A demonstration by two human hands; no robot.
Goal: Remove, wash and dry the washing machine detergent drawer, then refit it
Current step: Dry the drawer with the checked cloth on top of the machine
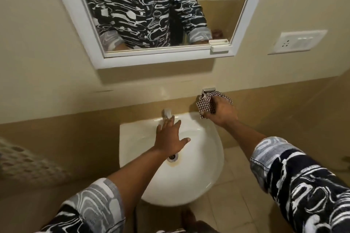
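A white wash basin [204,168] hangs on the wall below me, with a small chrome tap [167,113] at its back rim. My left hand [168,139] stretches over the bowl with fingers straight and spread, fingertips just at the tap. My right hand [220,112] grips a brown-and-white checked cloth [205,104] at the basin's back right corner, right under a chrome wall holder [208,90]. The detergent drawer is not in view.
A white-framed mirror [151,56] hangs above the basin, with a small white tray [220,47] on its ledge. A wall socket plate [297,42] sits to the right. The drain [172,157] lies mid-bowl. A perforated beige object [24,162] blurs at left. Tiled floor lies below.
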